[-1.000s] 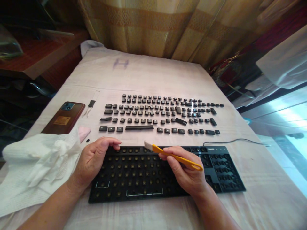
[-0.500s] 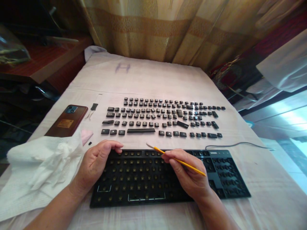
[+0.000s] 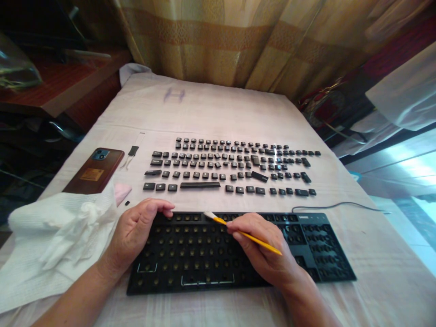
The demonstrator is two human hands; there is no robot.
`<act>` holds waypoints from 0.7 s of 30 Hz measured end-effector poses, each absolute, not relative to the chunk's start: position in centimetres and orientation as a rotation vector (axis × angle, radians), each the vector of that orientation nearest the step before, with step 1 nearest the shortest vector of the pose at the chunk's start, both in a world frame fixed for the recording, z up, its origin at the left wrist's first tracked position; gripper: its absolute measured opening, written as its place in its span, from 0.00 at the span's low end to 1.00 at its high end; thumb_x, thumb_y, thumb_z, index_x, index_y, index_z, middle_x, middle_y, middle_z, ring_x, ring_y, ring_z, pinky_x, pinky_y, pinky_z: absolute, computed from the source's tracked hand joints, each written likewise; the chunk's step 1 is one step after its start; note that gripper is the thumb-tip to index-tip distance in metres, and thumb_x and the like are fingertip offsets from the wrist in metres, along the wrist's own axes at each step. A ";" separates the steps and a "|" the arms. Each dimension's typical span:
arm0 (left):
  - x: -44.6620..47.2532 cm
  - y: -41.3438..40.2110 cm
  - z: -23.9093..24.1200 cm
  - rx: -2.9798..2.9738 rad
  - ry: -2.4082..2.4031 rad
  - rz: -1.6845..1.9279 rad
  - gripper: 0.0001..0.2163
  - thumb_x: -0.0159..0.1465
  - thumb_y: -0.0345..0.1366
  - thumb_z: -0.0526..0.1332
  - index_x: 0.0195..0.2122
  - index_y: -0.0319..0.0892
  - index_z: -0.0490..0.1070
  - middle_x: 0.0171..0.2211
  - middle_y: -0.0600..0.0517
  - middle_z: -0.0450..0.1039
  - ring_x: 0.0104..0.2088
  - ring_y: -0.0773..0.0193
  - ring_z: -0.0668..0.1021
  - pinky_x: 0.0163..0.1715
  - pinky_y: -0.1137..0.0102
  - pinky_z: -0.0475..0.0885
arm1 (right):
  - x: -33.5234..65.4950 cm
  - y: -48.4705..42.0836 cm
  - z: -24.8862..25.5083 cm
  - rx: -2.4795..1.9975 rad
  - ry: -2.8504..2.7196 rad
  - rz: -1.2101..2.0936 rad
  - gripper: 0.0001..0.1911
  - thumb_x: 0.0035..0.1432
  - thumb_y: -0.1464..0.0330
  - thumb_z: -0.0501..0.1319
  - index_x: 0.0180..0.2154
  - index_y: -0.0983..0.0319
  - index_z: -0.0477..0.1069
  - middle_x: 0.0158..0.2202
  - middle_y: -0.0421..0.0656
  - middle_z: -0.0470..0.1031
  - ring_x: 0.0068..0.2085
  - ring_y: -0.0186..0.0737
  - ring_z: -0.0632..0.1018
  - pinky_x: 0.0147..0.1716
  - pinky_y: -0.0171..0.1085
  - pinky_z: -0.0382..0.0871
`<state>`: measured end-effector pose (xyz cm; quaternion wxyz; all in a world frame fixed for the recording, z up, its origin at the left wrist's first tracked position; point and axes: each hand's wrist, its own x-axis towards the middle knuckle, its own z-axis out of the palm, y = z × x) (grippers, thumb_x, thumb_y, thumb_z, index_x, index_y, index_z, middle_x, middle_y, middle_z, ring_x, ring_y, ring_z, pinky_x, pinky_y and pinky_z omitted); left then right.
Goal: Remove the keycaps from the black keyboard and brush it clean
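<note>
A black keyboard (image 3: 190,272) with its keycaps off lies before me, bare key sockets and metal wires showing. My left hand (image 3: 139,231) holds it at the upper left corner, fingers curled over the back edge. Pinched in my right hand (image 3: 260,240) is a thin paintbrush (image 3: 256,239) with a yellow handle. Its pale bristles rest at or just over the keyboard's top row, left of the middle. Beyond the keyboard, removed black keycaps (image 3: 200,185) are laid out in rows on the cloth.
To the left lie a dark red phone (image 3: 95,170), a wire keycap puller (image 3: 133,150), a crumpled white cloth (image 3: 68,240) and one small black piece (image 3: 127,203). A cable (image 3: 340,205) runs off to the right. A curtain (image 3: 211,45) hangs behind.
My right hand has shifted slightly left with the paintbrush. The bristles moved from beyond the keyboard's back edge down onto or over its top row. My left hand stays put.
</note>
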<state>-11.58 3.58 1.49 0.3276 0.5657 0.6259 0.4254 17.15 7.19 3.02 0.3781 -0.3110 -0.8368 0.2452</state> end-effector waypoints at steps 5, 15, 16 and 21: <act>-11.6 3.5 1.4 1.485 1.624 1.129 0.21 0.71 0.51 0.50 0.37 0.45 0.79 0.31 0.52 0.80 0.37 0.57 0.80 0.45 0.64 0.75 | 17.9 7.3 3.1 -0.874 -2.124 0.569 0.08 0.67 0.74 0.58 0.43 0.58 0.74 0.33 0.43 0.82 0.34 0.39 0.83 0.35 0.37 0.78; -11.4 3.6 1.6 1.473 1.635 1.120 0.22 0.71 0.52 0.51 0.37 0.45 0.80 0.30 0.50 0.81 0.37 0.55 0.81 0.45 0.61 0.76 | 17.2 7.3 2.9 -0.820 -2.062 0.656 0.08 0.70 0.71 0.56 0.43 0.58 0.75 0.32 0.43 0.82 0.32 0.39 0.82 0.32 0.37 0.78; -11.4 3.6 1.6 1.471 1.634 1.120 0.22 0.71 0.52 0.51 0.37 0.45 0.80 0.30 0.50 0.81 0.37 0.55 0.81 0.45 0.61 0.76 | 17.1 7.4 2.9 -0.811 -2.071 0.653 0.09 0.69 0.72 0.56 0.43 0.58 0.75 0.32 0.43 0.82 0.32 0.39 0.82 0.33 0.36 0.78; -11.2 3.6 1.8 1.459 1.623 1.140 0.21 0.71 0.52 0.51 0.37 0.46 0.80 0.30 0.51 0.81 0.37 0.55 0.81 0.46 0.61 0.76 | 17.3 7.6 2.8 -0.854 -2.119 0.608 0.09 0.68 0.74 0.57 0.44 0.58 0.75 0.34 0.43 0.83 0.33 0.39 0.83 0.35 0.37 0.78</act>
